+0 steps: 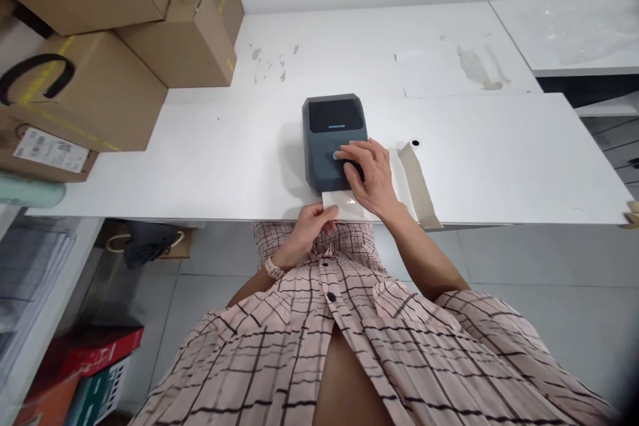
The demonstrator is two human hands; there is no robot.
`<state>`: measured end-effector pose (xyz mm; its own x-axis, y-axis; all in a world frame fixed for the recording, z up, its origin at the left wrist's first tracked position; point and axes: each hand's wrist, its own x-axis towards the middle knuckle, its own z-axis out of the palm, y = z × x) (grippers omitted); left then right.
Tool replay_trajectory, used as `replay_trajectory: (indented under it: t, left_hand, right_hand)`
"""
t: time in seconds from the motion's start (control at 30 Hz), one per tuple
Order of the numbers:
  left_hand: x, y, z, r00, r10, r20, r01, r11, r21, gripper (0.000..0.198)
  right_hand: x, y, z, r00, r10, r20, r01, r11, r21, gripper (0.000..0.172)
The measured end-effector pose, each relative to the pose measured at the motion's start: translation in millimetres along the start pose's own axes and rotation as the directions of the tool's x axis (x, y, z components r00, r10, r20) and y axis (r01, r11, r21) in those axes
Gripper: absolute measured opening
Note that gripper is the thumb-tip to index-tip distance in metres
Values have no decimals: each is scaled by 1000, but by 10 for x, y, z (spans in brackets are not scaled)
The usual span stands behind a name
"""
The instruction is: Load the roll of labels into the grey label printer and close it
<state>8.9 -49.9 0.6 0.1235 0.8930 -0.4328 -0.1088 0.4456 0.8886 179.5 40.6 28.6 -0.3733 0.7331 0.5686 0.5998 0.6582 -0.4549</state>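
Observation:
A dark grey-blue label printer (324, 156) with a black panel on top stands near the front edge of the white table. From its front comes a white label strip (344, 202). My left hand (312, 226) pinches the left end of this strip between thumb and fingers at the table edge. My right hand (372, 176) rests over the right front of the printer, its fingers apart and bent on the lid. Right of it, a small paper roll (413, 144) lies partly unrolled, its strip running to the table edge.
Cardboard boxes (90, 90) are stacked at the left of the table (239, 146), with a black band and a pale green roll (32, 190) near them. A thin white sheet (424, 73) lies at the back. Below left are a shelf and red and green boxes (100, 353).

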Motion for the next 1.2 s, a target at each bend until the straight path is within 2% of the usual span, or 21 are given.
replay_trajectory:
  t: [0.13,0.27,0.3,0.37,0.4,0.47,0.5,0.53,0.57,0.63,0.73,0.93,1.2]
  left_hand:
    - [8,46,46,999,34,31,-34,999,-8,43]
    - [-17,114,-56,997,1,80,-10,995,102,43]
    - [-21,141,-96,998,27,63,-35,990,135,44]
    - [-9,204,-182,983,171,-63,-157,970,184,44]
    - [12,237,-222,949,274,-154,-241,949,203,42]
    - [83,301,-286,837,446,-316,-384,891,241,34]
    - [129,327,-306,793,492,-359,-426,869,251,30]
    - [179,346,-317,773,515,-370,-448,857,256,32]
    - [229,356,-316,777,518,-358,-452,854,256,37]
    - [322,345,-286,818,493,-295,-437,868,237,53]
    - [421,263,-194,853,470,-227,-436,881,185,68]
    - [510,128,-83,820,498,-282,-480,867,133,71]
    - [479,253,-50,773,526,-356,-506,849,155,57]
  right_hand:
    - [12,-46,54,999,2,-43,-3,1000,-27,33]
    - [40,-132,134,999,4,-44,-8,995,-99,25]
    - [43,-151,141,999,6,-35,-10,994,-106,23]
    - [33,-164,118,999,21,-27,-22,997,-71,20]
    - [15,-153,87,998,48,-30,-49,999,-21,20]
    - [-46,-95,4,984,159,-83,-147,980,137,25]
    - [-87,-51,-38,963,240,-122,-208,950,231,31]
    - [-131,-2,-74,931,334,-150,-273,906,324,37]
    - [-175,48,-98,891,428,-154,-337,849,407,43]
    - [-256,131,-107,826,557,-84,-437,728,529,51]
    - [-337,183,-34,803,593,64,-504,618,603,57]
    - [-381,219,131,825,565,18,-433,611,663,60]
    - [-310,186,116,841,541,-15,-393,630,669,65]
